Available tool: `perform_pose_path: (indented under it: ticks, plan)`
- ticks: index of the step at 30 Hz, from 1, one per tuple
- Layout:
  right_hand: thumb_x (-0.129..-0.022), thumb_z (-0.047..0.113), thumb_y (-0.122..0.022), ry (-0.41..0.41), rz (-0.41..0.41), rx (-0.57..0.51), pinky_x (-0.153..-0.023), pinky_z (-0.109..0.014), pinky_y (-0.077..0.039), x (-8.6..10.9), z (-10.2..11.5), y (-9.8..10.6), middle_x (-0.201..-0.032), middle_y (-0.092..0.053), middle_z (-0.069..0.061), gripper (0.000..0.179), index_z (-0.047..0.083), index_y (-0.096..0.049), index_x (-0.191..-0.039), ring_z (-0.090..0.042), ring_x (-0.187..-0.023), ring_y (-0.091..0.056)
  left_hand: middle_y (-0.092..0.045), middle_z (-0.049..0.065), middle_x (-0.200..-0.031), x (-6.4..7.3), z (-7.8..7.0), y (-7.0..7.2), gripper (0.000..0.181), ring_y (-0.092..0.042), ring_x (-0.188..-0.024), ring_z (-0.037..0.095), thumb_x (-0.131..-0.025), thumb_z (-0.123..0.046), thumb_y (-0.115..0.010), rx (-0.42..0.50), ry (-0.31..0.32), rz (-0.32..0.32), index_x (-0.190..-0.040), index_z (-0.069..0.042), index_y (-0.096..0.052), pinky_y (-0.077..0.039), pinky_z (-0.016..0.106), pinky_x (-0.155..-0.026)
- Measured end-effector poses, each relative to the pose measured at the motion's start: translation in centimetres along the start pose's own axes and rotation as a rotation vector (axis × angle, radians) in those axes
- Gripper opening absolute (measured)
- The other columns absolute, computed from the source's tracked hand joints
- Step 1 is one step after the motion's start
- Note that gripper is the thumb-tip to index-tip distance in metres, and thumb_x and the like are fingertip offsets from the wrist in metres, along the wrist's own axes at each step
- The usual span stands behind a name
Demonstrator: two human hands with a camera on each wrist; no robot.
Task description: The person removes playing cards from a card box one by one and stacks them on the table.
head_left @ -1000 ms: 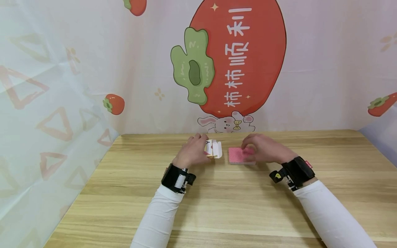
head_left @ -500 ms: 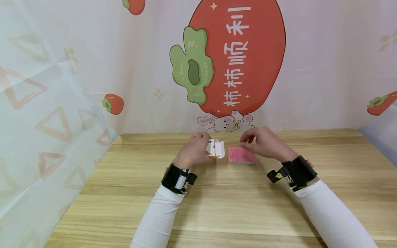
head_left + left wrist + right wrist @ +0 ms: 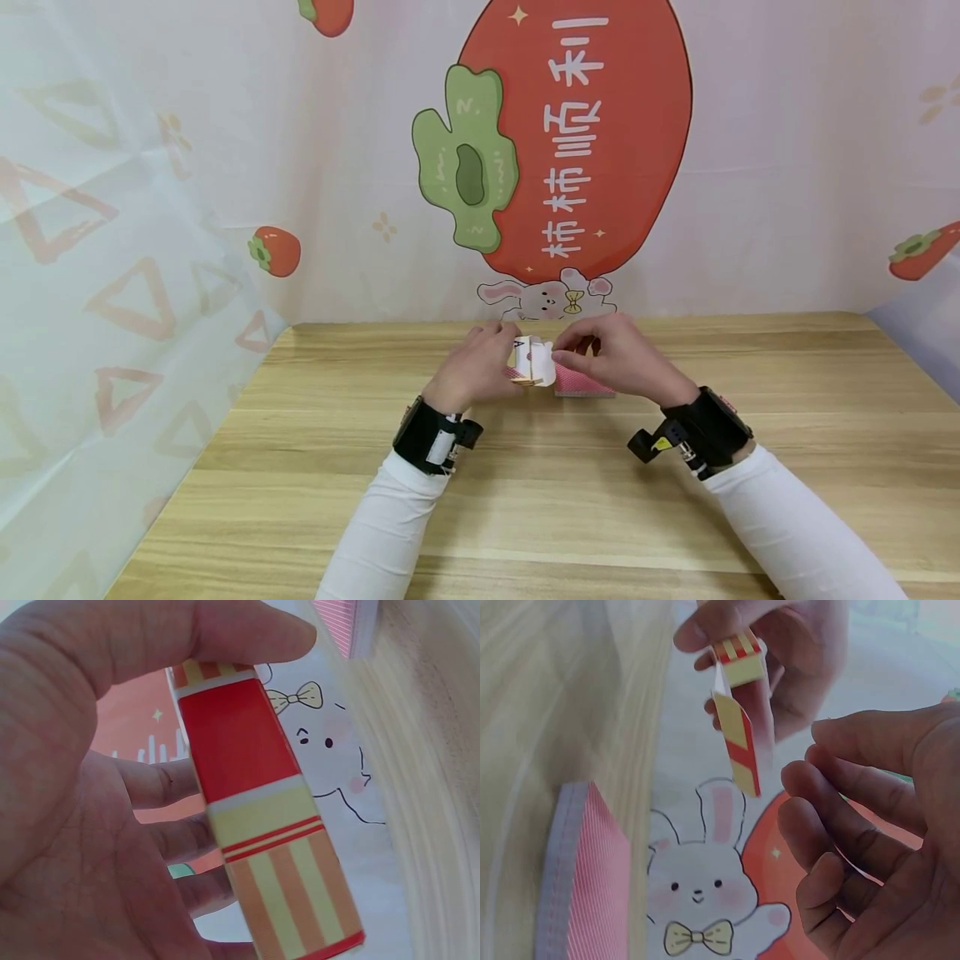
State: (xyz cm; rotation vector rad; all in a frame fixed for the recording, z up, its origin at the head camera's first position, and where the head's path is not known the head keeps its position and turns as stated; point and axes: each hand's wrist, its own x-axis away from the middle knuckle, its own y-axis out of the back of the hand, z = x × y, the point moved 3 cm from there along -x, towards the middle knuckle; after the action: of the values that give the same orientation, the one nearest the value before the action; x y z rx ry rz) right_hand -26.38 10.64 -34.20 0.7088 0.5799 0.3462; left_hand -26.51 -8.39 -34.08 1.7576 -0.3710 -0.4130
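My left hand (image 3: pixel 474 368) holds a small card box (image 3: pixel 522 357), gripped between thumb and fingers. In the left wrist view, the narrow side of the box (image 3: pixel 244 757) shows red, cream and orange stripes. The lid flap (image 3: pixel 739 746) stands out from the box's end in the right wrist view. My right hand (image 3: pixel 618 357) is right at the flap's edge, its fingers (image 3: pixel 802 821) loosely bent with nothing between them. Partly under my right hand in the head view lies a deck of playing cards (image 3: pixel 581 383), its pink patterned back upward.
The wooden table (image 3: pixel 525 500) reaches to a hanging cloth backdrop (image 3: pixel 337 167) printed with a large persimmon and a rabbit. Another printed cloth (image 3: pixel 112 292) hangs along the left side.
My right hand has come off the deck, lifted, then moved left to the flap. My left hand has shifted slightly right with the box.
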Motion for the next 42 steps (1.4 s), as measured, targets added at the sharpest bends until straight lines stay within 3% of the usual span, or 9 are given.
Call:
perform_pose_path:
  ticks: [11,17,28,42]
  plan:
    - [-0.081,0.021,-0.068,-0.043,0.073,-0.067,-0.055,-0.028,-0.040,-0.1,0.9,-1.3,-0.076,-0.062,0.003,0.008,0.015,-0.069,-0.086,-0.022,-0.063,-0.051,-0.047,0.001,-0.106,0.3,-0.8,0.4,0.061,-0.043,-0.093,0.017,-0.065,-0.032,-0.073,-0.017,-0.033,-0.021,-0.117,-0.013,-0.047,-0.040,0.029,-0.075]
    - [-0.081,0.031,-0.067,-0.033,0.050,-0.060,-0.053,-0.028,-0.041,-0.1,-0.2,-1.7,-0.074,-0.060,0.007,0.008,0.023,-0.068,-0.080,-0.016,-0.062,-0.050,-0.047,0.001,-0.106,0.4,-1.3,0.5,0.062,-0.043,-0.092,0.017,-0.064,-0.029,-0.073,-0.016,-0.067,-0.034,-0.118,-0.013,-0.048,-0.039,0.028,-0.075]
    - [-0.078,0.028,-0.071,-0.114,-0.019,-0.038,-0.053,-0.028,-0.042,-0.1,-0.5,-2.2,-0.068,-0.059,0.005,0.009,0.020,-0.067,-0.074,-0.016,-0.061,-0.051,-0.048,0.003,-0.112,0.6,-2.0,0.6,0.064,-0.042,-0.097,0.018,-0.064,-0.028,-0.075,-0.023,-0.090,-0.034,-0.119,-0.012,-0.048,-0.041,0.028,-0.076]
    - [-0.079,0.027,-0.070,-0.204,-0.028,-0.016,-0.050,-0.029,-0.041,0.1,-0.8,-2.4,-0.067,-0.058,0.003,0.012,0.019,-0.065,-0.071,-0.017,-0.060,-0.051,-0.047,0.002,-0.111,0.6,-2.4,0.4,0.060,-0.042,-0.096,0.017,-0.066,-0.030,-0.073,-0.050,-0.100,-0.042,-0.117,-0.014,-0.047,-0.042,0.030,-0.068]
